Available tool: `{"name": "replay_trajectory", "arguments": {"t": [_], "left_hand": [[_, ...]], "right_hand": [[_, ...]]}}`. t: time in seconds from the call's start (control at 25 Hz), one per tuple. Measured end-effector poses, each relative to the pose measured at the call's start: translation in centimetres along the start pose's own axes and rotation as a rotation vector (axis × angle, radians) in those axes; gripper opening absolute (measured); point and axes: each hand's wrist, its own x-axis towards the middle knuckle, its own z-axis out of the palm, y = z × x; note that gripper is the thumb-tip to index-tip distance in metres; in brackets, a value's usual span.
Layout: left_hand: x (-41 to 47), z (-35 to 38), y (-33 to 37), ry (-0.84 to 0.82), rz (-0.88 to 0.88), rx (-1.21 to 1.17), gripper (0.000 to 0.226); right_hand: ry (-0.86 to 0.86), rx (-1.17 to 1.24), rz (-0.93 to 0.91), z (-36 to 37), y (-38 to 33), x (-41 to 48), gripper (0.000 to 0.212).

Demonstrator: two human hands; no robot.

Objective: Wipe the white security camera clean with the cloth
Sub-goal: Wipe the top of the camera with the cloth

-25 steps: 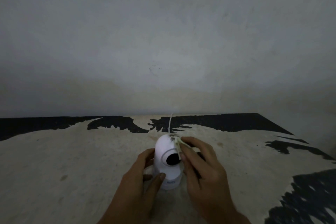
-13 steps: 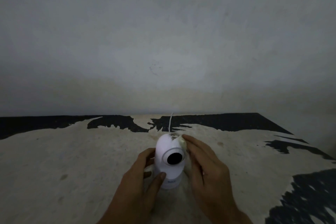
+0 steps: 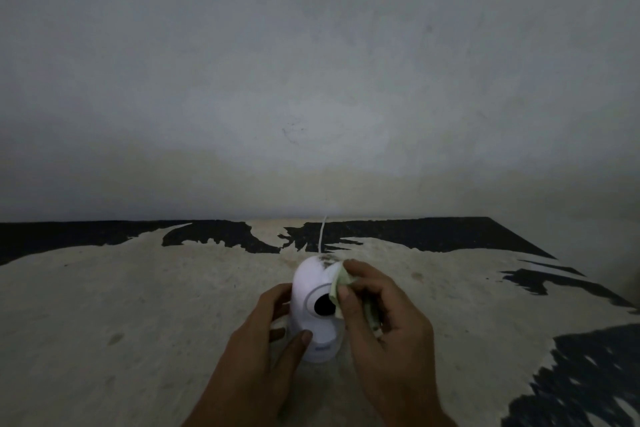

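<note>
The white security camera (image 3: 313, 291) stands upright on a worn surface, its round black lens facing me. A dark dirty patch shows on its top. My left hand (image 3: 263, 343) wraps its left side and base, thumb on the front. My right hand (image 3: 384, 319) pinches a small pale greenish cloth (image 3: 337, 282) and presses it against the camera's upper right side, just beside the lens. Part of the cloth is hidden inside my fingers.
A thin white cable (image 3: 322, 234) runs from behind the camera toward a grey wall (image 3: 311, 80). The tabletop (image 3: 121, 305) is beige with peeling black patches; its right edge (image 3: 561, 260) slants off near the wall.
My right hand has shifted the cloth from the camera's upper right rim down toward the lens, and its fingers have curled tighter. The left hand and the camera have stayed put.
</note>
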Motion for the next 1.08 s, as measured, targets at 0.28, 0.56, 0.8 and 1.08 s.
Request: {"name": "replay_trajectory", "arguments": {"t": [0.28,0.56,0.8,1.08], "left_hand": [[0.1,0.1,0.0,0.010,-0.004,0.019,0.051],[0.1,0.1,-0.1,0.005,-0.002,0.016,0.049],[0.1,0.1,-0.4,0.013,-0.002,-0.001,0.051],[-0.1,0.0,-0.1,0.020,0.018,0.003,0.049]], "right_hand": [[0.053,-0.229,-0.123,0.2,0.6,-0.1,0.020],[0.027,-0.202,-0.166,0.1,0.8,-0.3,0.022],[-0.014,-0.246,-0.307,0.2,0.7,-0.1,0.029],[-0.059,-0.307,-0.325,-0.5,1.7,0.9,0.037]]}}
